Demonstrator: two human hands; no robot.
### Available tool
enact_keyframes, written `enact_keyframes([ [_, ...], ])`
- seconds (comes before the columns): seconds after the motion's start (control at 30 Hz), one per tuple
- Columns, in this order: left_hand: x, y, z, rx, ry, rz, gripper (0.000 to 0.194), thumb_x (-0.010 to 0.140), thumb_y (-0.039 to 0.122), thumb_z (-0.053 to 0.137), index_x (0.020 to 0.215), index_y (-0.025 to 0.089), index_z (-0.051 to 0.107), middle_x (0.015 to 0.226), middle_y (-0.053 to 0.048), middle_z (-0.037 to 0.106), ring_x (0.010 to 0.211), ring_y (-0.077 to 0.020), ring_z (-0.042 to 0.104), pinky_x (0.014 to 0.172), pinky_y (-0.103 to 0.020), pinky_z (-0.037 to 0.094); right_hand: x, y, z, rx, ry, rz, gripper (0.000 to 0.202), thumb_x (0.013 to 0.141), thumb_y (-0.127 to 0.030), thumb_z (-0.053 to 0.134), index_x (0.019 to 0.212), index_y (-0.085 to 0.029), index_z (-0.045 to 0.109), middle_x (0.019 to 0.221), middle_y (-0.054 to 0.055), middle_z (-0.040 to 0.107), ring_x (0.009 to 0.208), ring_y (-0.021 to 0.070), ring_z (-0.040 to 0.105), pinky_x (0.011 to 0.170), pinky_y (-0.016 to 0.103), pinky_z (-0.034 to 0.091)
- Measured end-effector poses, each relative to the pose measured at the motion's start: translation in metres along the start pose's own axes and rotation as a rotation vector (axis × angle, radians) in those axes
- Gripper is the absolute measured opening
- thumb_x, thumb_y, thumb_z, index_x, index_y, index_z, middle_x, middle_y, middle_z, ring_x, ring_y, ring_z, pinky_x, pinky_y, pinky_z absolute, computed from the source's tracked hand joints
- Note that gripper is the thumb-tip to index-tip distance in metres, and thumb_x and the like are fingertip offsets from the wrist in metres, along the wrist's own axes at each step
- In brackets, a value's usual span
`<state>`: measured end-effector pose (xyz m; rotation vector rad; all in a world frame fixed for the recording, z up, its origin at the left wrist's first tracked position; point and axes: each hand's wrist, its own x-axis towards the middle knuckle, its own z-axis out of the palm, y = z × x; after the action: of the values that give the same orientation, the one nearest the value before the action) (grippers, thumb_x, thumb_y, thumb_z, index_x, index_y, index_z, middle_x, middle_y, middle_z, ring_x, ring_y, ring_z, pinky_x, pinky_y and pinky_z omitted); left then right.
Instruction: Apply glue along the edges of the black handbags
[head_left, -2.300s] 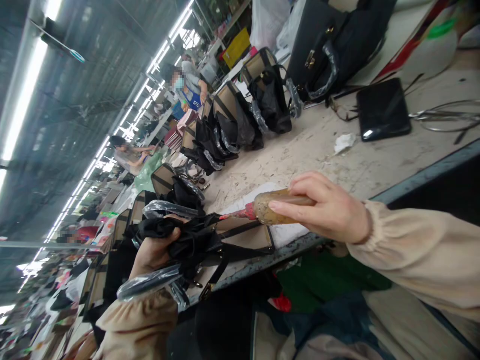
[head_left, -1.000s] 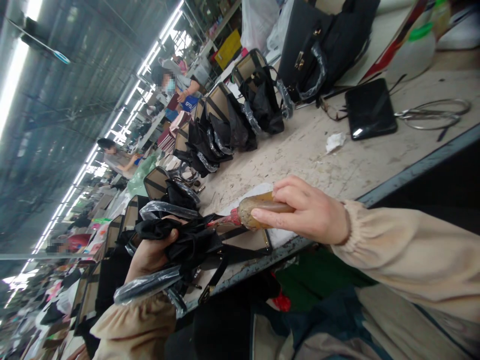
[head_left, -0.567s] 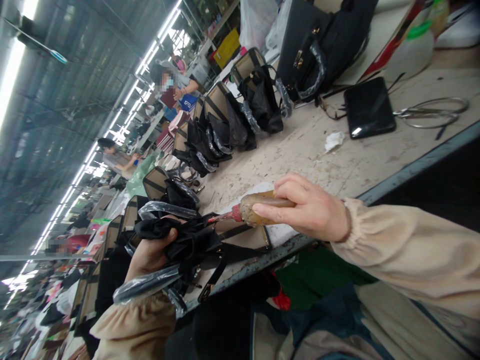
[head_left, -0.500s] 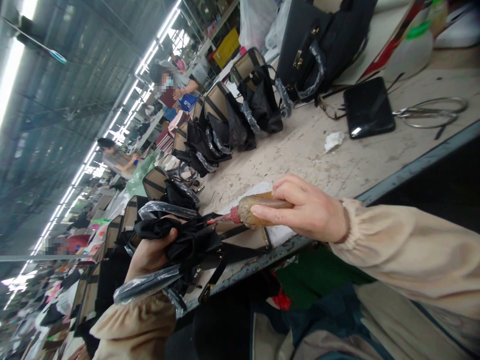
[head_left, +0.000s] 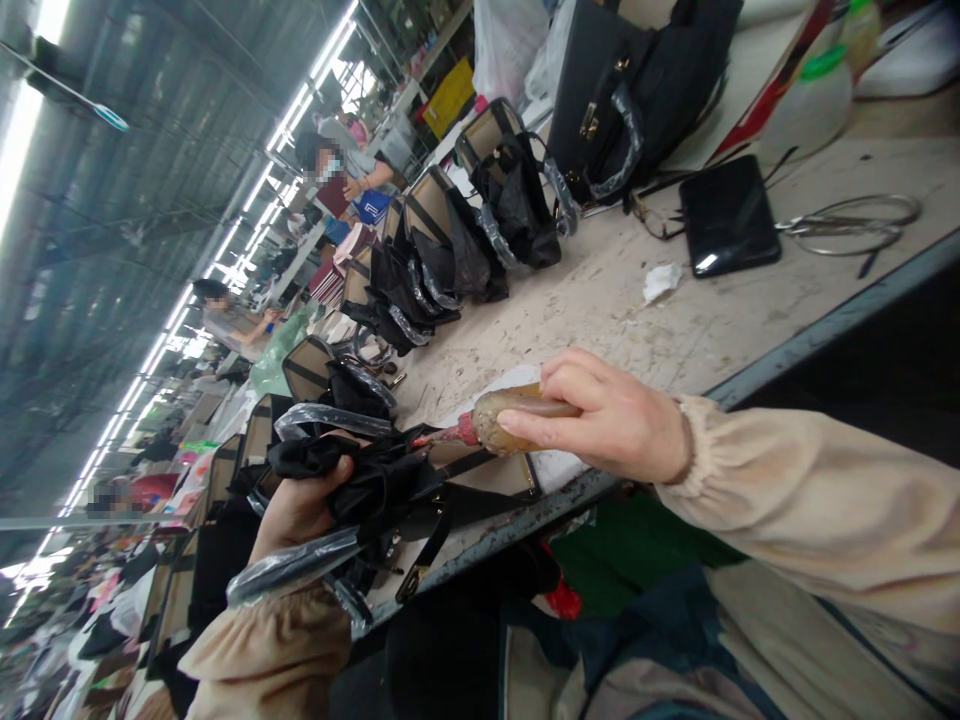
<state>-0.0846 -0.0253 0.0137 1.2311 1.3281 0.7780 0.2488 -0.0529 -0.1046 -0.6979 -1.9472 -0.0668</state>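
My right hand [head_left: 600,415] is wrapped round a glue bottle [head_left: 506,420], a stained, yellowish squeeze bottle with a red nozzle. Its tip points left and meets the black fabric of a handbag [head_left: 375,475]; whether glue is coming out cannot be seen. My left hand [head_left: 304,510] grips the bunched black cloth of this bag, its fingers partly hidden beneath the folds. A plastic-wrapped handle [head_left: 296,565] hangs over my left wrist. The bag's beige panel [head_left: 487,470] with dark straps lies at the table's front edge, under the bottle.
Several black bags [head_left: 457,240] with beige bases stand along the worktable [head_left: 570,310]. A larger black handbag [head_left: 607,100] is at the back. To the right lie a black phone [head_left: 729,215], scissors [head_left: 855,225], crumpled white paper [head_left: 663,283] and a green-capped bottle [head_left: 810,105]. Other people [head_left: 232,318] work farther off.
The view has shifted slightly, so the tabletop objects appear a little farther left. Both hands keep their hold, and the nozzle stays at the black fabric.
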Motion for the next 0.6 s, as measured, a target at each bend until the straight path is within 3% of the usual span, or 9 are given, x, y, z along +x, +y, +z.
enact_keyframes([
  [0.23, 0.002, -0.002, -0.005, -0.009, 0.006, -0.001, 0.024, 0.062, 0.024, 0.082, 0.081, 0.016, 0.071, 0.084, -0.006, 0.073, 0.079, -0.0262, 0.071, 0.076, -0.033, 0.060, 0.000, -0.001, 0.003, 0.021, -0.001, 0.007, 0.026, 0.096, -0.021, 0.048, 0.117, -0.020, 0.063, 0.076, 0.002, 0.045, 0.077, 0.0157, 0.043, 0.070, 0.031, 0.042],
  [0.6, -0.004, 0.005, 0.016, -0.037, 0.060, -0.006, 0.029, 0.065, 0.022, 0.081, 0.090, 0.016, 0.069, 0.089, -0.005, 0.074, 0.088, -0.0249, 0.070, 0.081, -0.031, 0.058, -0.002, 0.002, 0.002, 0.001, 0.013, -0.017, 0.027, 0.095, -0.018, 0.047, 0.117, -0.018, 0.062, 0.076, 0.002, 0.042, 0.079, 0.0166, 0.043, 0.071, 0.032, 0.042],
])
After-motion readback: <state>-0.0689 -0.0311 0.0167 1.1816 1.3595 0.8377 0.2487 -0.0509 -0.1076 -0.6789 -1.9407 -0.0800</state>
